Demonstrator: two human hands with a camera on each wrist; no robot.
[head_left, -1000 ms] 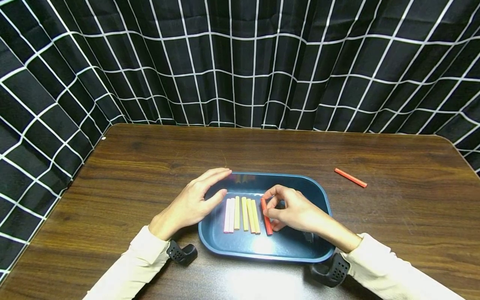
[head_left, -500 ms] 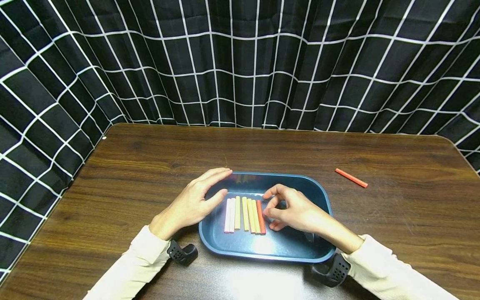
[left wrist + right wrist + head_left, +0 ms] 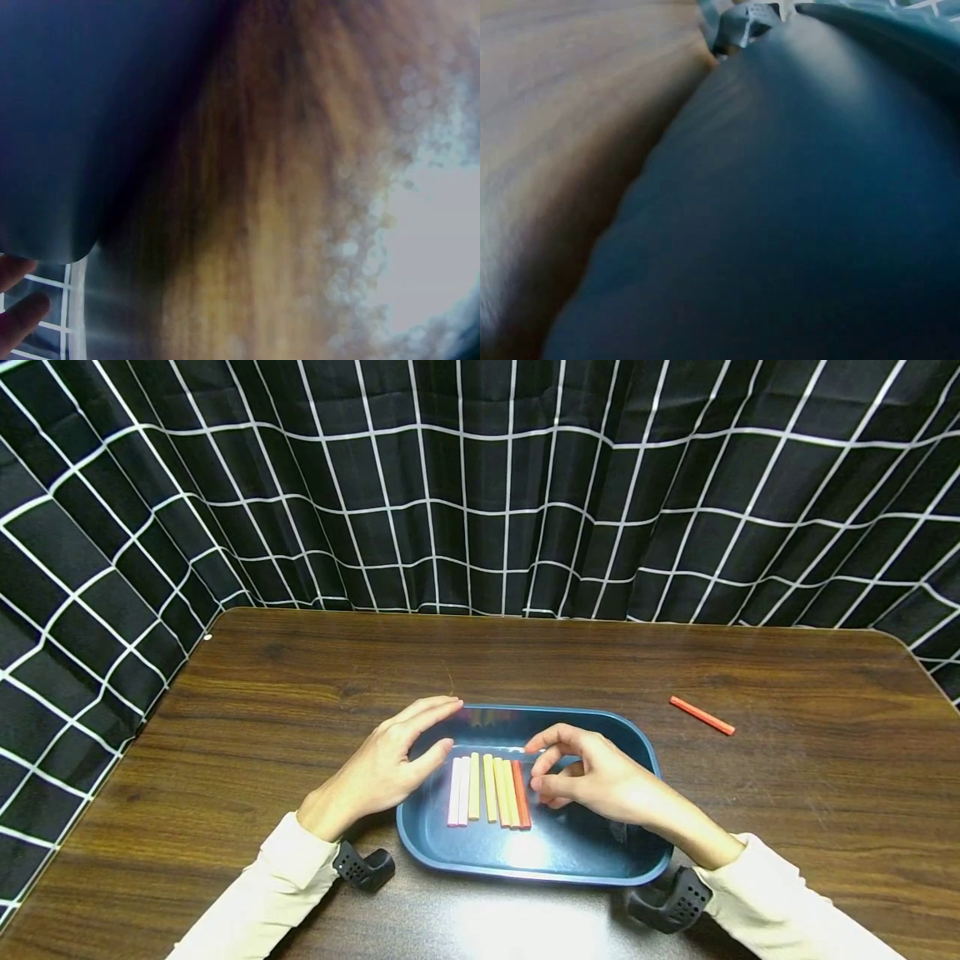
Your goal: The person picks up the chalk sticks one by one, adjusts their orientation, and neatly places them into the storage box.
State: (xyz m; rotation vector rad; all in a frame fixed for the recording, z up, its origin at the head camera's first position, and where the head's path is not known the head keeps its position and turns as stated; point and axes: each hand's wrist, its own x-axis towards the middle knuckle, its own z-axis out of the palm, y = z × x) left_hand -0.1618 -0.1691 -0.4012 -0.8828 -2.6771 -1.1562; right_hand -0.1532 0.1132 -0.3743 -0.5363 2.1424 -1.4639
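Observation:
Inside a blue tray (image 3: 525, 877) lies a row of chalk sticks: two pale pink sticks (image 3: 458, 792), several yellow sticks (image 3: 502, 792) and a red chalk stick (image 3: 521, 795) at the right end. A small gap splits the yellow ones. My right hand (image 3: 592, 772) hovers over the tray just right of the red stick, fingers loosely bent and holding nothing. At the tray's left end my left hand (image 3: 386, 760) rests with fingers extended along the rim. The wrist views mostly show the tray wall (image 3: 795, 210) close up and blurred.
Another red chalk stick (image 3: 702, 716) lies on the brown wooden table (image 3: 330, 668), to the right of the tray and farther back. A black curtain (image 3: 480, 485) with white grid lines hangs behind the table and at its sides.
My right hand set the red chalk stick against the yellow ones, let go of it, and drew slightly right and up. My left hand stays in place.

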